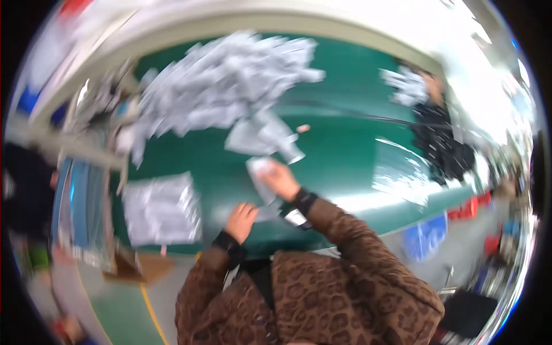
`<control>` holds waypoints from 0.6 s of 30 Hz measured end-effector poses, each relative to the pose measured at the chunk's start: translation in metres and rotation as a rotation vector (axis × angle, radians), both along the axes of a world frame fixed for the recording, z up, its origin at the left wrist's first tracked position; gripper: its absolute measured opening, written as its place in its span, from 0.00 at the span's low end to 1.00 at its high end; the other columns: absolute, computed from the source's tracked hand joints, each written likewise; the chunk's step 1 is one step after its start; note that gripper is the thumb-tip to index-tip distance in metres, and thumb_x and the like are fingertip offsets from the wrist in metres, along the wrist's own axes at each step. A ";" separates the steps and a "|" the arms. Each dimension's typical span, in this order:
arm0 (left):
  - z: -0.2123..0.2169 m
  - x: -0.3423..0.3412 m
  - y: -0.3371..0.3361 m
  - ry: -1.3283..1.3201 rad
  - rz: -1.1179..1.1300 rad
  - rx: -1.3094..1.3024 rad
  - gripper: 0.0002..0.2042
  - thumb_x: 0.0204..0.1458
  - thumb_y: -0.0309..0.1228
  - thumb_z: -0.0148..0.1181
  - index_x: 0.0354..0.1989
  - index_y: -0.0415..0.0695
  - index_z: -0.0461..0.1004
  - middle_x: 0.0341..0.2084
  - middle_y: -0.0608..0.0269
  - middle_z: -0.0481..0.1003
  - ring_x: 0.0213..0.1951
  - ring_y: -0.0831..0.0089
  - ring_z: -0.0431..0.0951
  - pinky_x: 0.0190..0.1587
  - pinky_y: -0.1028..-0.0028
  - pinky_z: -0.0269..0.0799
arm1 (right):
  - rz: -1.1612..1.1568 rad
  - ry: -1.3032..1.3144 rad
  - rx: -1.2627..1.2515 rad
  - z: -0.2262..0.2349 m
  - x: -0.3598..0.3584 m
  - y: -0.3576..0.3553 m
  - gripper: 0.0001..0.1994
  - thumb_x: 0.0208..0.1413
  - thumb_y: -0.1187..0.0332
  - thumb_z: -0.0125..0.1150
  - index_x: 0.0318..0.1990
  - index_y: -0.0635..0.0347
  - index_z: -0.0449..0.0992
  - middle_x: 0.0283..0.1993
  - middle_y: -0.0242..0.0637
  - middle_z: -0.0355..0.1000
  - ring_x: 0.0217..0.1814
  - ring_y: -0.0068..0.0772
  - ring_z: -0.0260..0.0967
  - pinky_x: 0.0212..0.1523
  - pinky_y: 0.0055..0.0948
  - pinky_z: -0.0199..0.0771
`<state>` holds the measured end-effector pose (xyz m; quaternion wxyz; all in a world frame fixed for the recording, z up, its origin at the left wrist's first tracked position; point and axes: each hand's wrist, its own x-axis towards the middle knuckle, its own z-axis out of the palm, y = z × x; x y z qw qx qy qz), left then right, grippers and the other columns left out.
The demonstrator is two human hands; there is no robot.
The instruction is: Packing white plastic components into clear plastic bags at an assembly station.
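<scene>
My right hand (280,181) is closed on a small whitish packet (256,170), held over the green table (339,155). Below it, a greyish see-through strip runs toward my left hand (241,221), which is low over the near part of the table. Blur hides whether its fingers grip that strip. A black-and-white item (296,218) lies under my right wrist. Just beyond my right hand are several loose whitish packets (261,135), spilling from a large heap (224,77) of similar pieces.
Left of my hands lies a clear bag (162,210) of whitish pieces. To the right are clear plastic bags (399,172), a pile of black pieces (440,141) and a small white pile (405,85). A blue bin (425,237) stands below the table's right edge.
</scene>
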<state>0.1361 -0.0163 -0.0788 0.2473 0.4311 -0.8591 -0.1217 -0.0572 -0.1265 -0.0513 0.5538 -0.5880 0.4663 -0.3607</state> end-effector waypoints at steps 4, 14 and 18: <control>-0.014 0.019 0.024 -0.174 0.051 0.145 0.15 0.45 0.24 0.54 0.43 0.41 0.73 0.40 0.56 0.72 0.46 0.55 0.70 0.51 0.58 0.66 | 0.063 0.049 -0.310 -0.001 0.047 0.003 0.11 0.56 0.66 0.58 0.44 0.61 0.74 0.33 0.42 0.75 0.38 0.40 0.75 0.40 0.37 0.75; 0.005 0.020 0.020 -0.103 -0.016 0.048 0.14 0.42 0.23 0.58 0.40 0.41 0.74 0.46 0.52 0.70 0.50 0.50 0.68 0.53 0.56 0.64 | 0.238 0.937 -0.672 0.004 0.038 0.036 0.13 0.47 0.61 0.61 0.38 0.57 0.73 0.35 0.39 0.69 0.41 0.42 0.70 0.34 0.41 0.69; -0.012 0.003 0.002 0.093 0.117 0.023 0.07 0.49 0.26 0.58 0.37 0.40 0.74 0.53 0.49 0.68 0.55 0.49 0.67 0.58 0.54 0.63 | 0.218 0.802 -0.677 -0.024 0.009 0.046 0.13 0.41 0.66 0.62 0.37 0.58 0.74 0.39 0.42 0.70 0.42 0.45 0.69 0.37 0.42 0.70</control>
